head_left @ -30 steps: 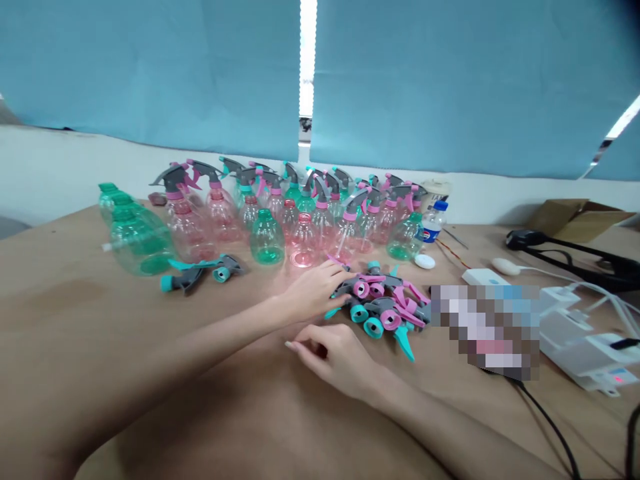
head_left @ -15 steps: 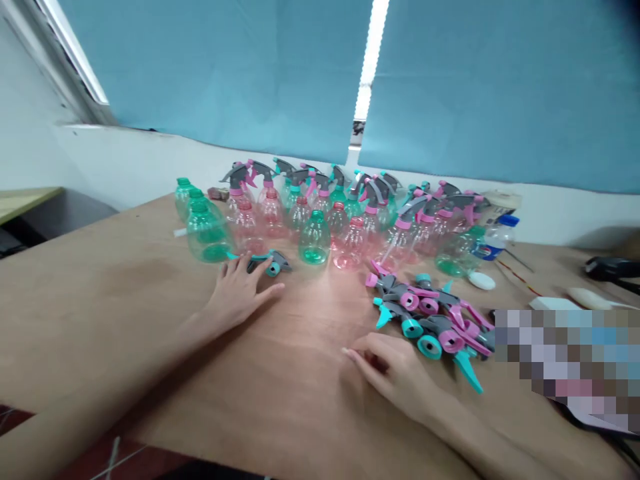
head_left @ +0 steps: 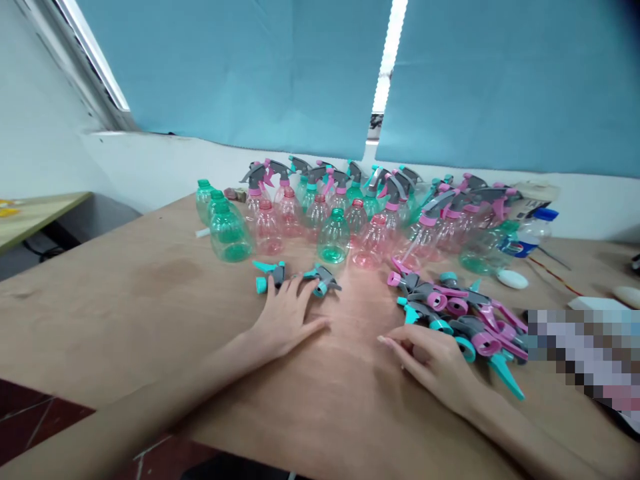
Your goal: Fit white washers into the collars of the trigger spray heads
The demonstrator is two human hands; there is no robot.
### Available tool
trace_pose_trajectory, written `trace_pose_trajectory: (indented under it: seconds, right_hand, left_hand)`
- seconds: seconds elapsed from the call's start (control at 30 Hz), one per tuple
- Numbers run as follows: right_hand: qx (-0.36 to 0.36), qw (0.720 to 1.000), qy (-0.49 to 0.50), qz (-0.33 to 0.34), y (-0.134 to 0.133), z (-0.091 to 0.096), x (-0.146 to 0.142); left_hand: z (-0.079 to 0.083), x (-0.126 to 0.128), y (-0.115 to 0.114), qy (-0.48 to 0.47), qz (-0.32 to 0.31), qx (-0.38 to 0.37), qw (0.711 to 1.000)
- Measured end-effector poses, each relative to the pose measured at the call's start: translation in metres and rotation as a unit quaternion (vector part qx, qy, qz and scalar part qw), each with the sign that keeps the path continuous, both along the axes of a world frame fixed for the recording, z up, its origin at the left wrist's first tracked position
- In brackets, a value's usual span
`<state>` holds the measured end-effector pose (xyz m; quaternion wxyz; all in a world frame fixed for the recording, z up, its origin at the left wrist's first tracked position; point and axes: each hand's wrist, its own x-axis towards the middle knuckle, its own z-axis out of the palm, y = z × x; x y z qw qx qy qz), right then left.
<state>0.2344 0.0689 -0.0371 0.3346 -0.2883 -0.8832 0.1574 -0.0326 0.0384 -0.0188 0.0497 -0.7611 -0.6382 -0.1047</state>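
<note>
My left hand (head_left: 287, 317) lies over the table with its fingers spread. Its fingertips reach two grey and teal spray heads, one on the left (head_left: 271, 276) and one on the right (head_left: 323, 280); whether they press on them I cannot tell. My right hand (head_left: 435, 360) rests on the table, fingers curled and thumb tip against the index finger, with nothing visible in it. Just beyond it lies a pile of pink, teal and grey spray heads (head_left: 465, 313). A green bottle without a head (head_left: 333, 237) and a pink one (head_left: 371, 243) stand ahead of the hands.
Several spray bottles with heads (head_left: 425, 230) crowd the back of the wooden table (head_left: 125, 320). Open green bottles (head_left: 230, 233) stand at the left. On the right are a drink bottle with a blue cap (head_left: 530, 237), a white oval object (head_left: 513, 279) and a blurred-out patch.
My left hand has drawn back and to the right, and the two teal spray heads now lie nearer to me. My right hand keeps its curled pose. The view has turned slightly left.
</note>
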Motion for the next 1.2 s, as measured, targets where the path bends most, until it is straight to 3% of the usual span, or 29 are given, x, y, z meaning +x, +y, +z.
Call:
trace_pose_trajectory:
  seconds: [0.2, 0.37, 0.57, 0.7, 0.8, 0.93, 1.2]
  right_hand:
    - [0.044, 0.998, 0.044, -0.017, -0.001, 0.007, 0.0]
    - [0.067, 0.995, 0.052, -0.049, 0.005, 0.008, 0.004]
    - [0.049, 0.999, 0.01, -0.016, 0.001, 0.013, 0.003]
    - [0.045, 0.996, -0.075, 0.013, -0.002, 0.014, -0.001]
    - [0.049, 0.994, -0.094, 0.012, 0.0, 0.01, -0.002]
    - [0.058, 0.993, -0.106, 0.002, 0.003, 0.009, -0.01]
    - [0.077, 0.987, -0.142, -0.014, 0.021, 0.018, -0.05]
  left_hand:
    - [0.007, 0.048, -0.035, -0.052, -0.14, -0.053, 0.987]
    - [0.015, 0.068, -0.035, -0.088, -0.194, -0.045, 0.976]
    - [0.015, 0.056, -0.024, -0.117, -0.102, 0.033, 0.987]
    - [0.006, 0.046, -0.018, -0.112, -0.048, 0.017, 0.992]
    - [0.002, 0.038, -0.009, -0.115, -0.064, -0.008, 0.991]
    - [0.001, 0.022, 0.009, -0.177, -0.08, -0.023, 0.981]
    - [0.024, -0.002, 0.022, -0.37, 0.057, -0.008, 0.927]
